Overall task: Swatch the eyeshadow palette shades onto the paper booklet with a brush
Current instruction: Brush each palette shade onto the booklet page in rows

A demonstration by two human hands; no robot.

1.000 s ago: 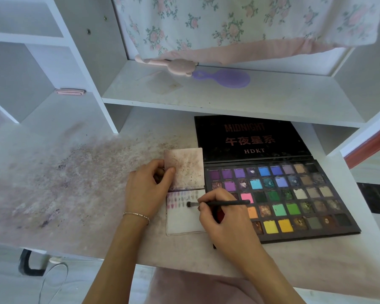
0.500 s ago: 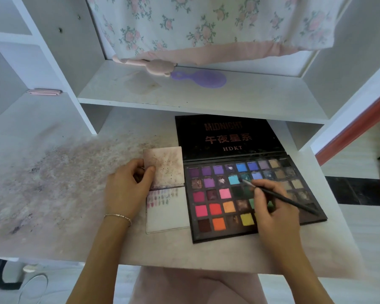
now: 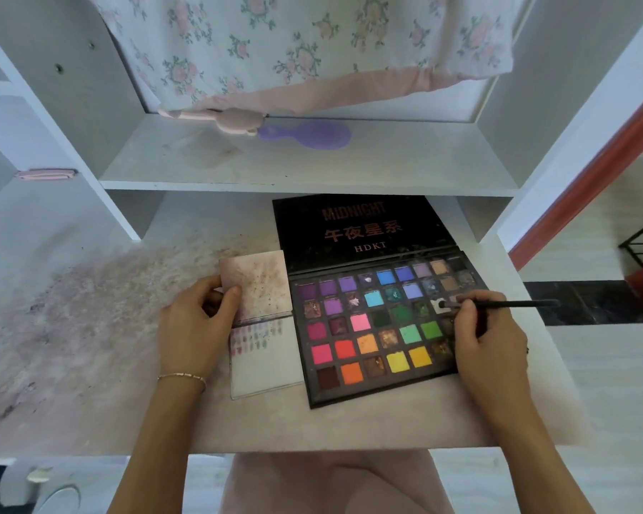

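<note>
Eyeshadow palette (image 3: 368, 328) lying open on desk (image 3: 90, 346), paper booklet (image 3: 264, 361) touching its left edge. Left hand (image 3: 194, 328) pinching booklet's raised cover. Right hand (image 3: 487, 339) gripping brush (image 3: 505, 304), tip touching a pale pan.

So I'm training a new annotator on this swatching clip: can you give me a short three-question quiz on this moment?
1. True or false: the brush tip rests on a white pan of the eyeshadow palette.
2. What does the left hand do?
A. presses on the palette lid
B. holds back the turned-up page of the paper booklet
C. grips the purple hairbrush
3. Fill in: the swatches on the booklet sit near the page's ____ edge.

Key: 1 true. 2 B. 3 top; the right hand holds the brush.
</note>
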